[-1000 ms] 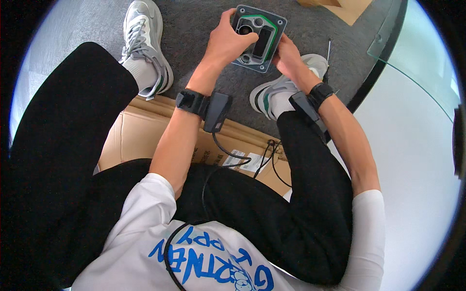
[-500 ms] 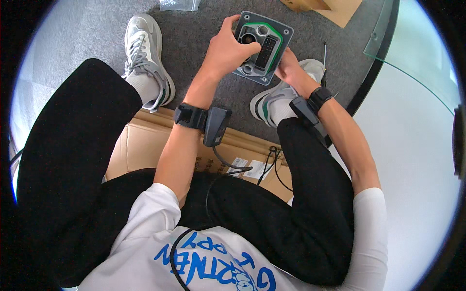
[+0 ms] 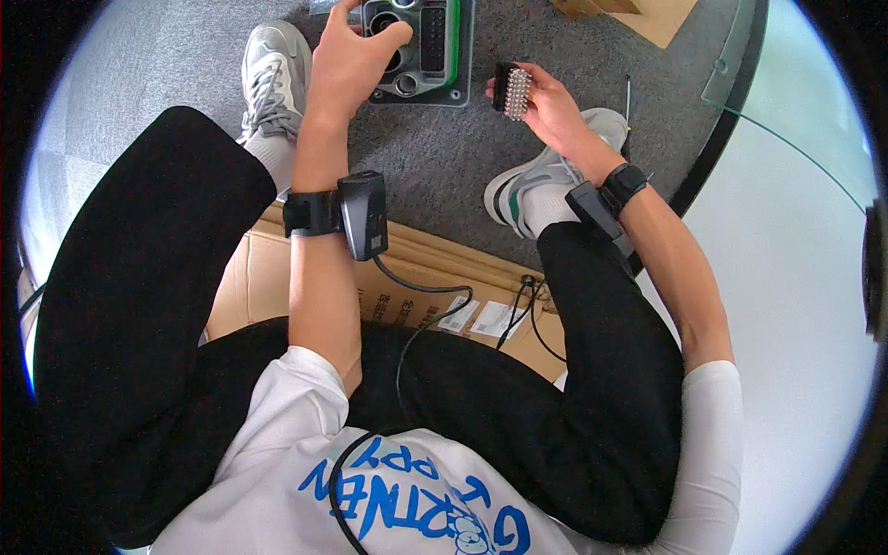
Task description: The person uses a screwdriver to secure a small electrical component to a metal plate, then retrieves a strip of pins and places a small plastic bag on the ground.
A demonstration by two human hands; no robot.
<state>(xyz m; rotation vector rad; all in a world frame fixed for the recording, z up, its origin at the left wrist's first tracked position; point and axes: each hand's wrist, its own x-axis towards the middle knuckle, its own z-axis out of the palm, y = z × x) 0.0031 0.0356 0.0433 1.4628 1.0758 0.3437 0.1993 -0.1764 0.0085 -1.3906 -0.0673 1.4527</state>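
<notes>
At the top of the view my left hand [image 3: 344, 69] grips a grey metal connector housing [image 3: 453, 96] by its left side, thumb over the front. The housing has a square flange with corner holes, a green gasket, round openings and a black multi-hole block; its far edge is cut off. To its right, apart from it, my right hand [image 3: 560, 118] pinches a small black connector insert [image 3: 517, 91] between thumb and fingers. Rows of silvery metal pins or contacts face up on the insert.
My shoes [image 3: 274, 83] stand on grey carpet, the right one beside a thin rod-like tool [image 3: 629, 102]. Cardboard [image 3: 661, 20] lies at the far right, near a glass edge [image 3: 740, 55] and white panel. A flat carton [image 3: 250, 277] and cables are between my legs.
My left hand has carried the housing left and away from me. My right hand has come out from behind it, now showing the black insert with metal pins.
</notes>
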